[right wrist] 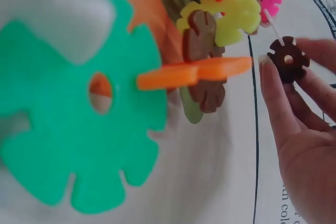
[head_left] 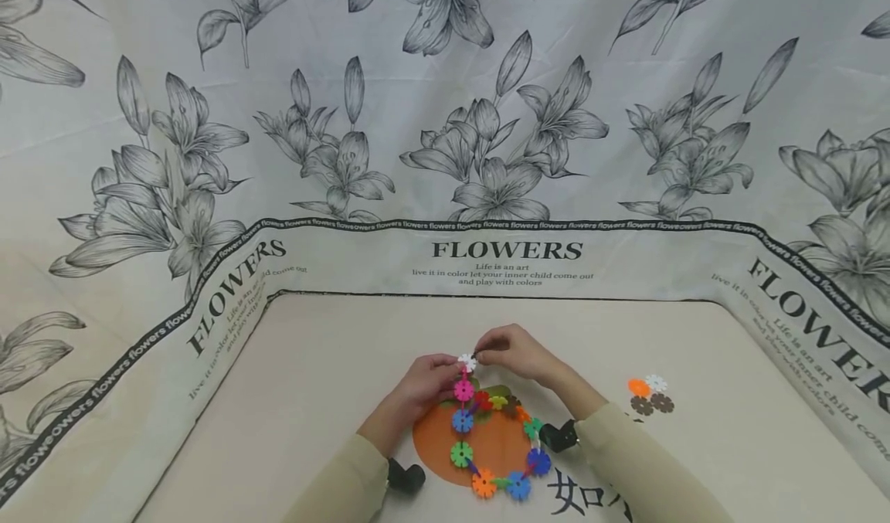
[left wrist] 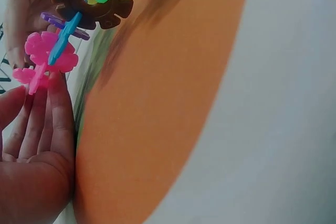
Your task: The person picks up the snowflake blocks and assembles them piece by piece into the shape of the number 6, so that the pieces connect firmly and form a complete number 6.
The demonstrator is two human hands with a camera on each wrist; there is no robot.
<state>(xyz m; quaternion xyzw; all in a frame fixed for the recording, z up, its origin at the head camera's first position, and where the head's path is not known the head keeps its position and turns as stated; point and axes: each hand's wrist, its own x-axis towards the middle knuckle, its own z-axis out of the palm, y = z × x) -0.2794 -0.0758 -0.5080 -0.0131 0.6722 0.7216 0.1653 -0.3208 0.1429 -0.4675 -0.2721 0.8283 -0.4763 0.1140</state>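
My left hand pinches the upper end of a chain of colourful plastic snowflake discs, by a pink disc. Between the fingertips of my right hand is a brown snowflake disc, slotted against a white disc that appears edge-on in the right wrist view. From there the linked discs run down through pink, blue, green and orange, then curve up on the right through blue and teal to yellow and red near the left hand. Both hands are close together above the chain.
Loose discs, orange, white and brown, lie on the table to the right. Under the chain is a printed orange fruit. A flower-printed cloth rises behind the table.
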